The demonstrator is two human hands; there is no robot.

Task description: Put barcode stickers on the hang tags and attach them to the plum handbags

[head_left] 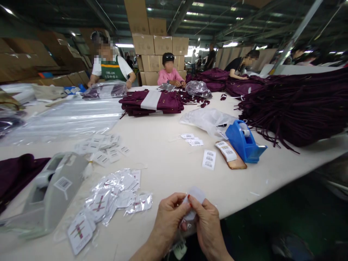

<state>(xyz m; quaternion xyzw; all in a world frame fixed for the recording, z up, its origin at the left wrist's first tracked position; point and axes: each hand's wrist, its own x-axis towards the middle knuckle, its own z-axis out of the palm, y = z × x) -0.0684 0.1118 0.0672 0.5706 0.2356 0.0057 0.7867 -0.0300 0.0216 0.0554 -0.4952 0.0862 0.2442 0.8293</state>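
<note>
My left hand [170, 217] and my right hand [208, 221] meet at the table's front edge, both pinching a small white tag in clear plastic [196, 195]. The fingertips of both hands touch near its middle. Below them, a bit of clear plastic and a pale tag [179, 250] hang down. To the left lies a pile of plastic-sleeved tags [104, 197] with a cross-like print. Behind that pile are loose barcode tags [100, 146]. A sheet of barcode stickers [209, 160] lies beyond my hands, with small barcode tags [192, 140] behind it.
A grey tape dispenser [61, 185] stands left, a blue one [244, 141] right beside a phone [233, 159] bearing labels. Folded maroon garments [154, 102] lie mid-table; a large maroon heap [296, 105] fills the right. Clear bags [73, 117] lie left. Several people work across the table.
</note>
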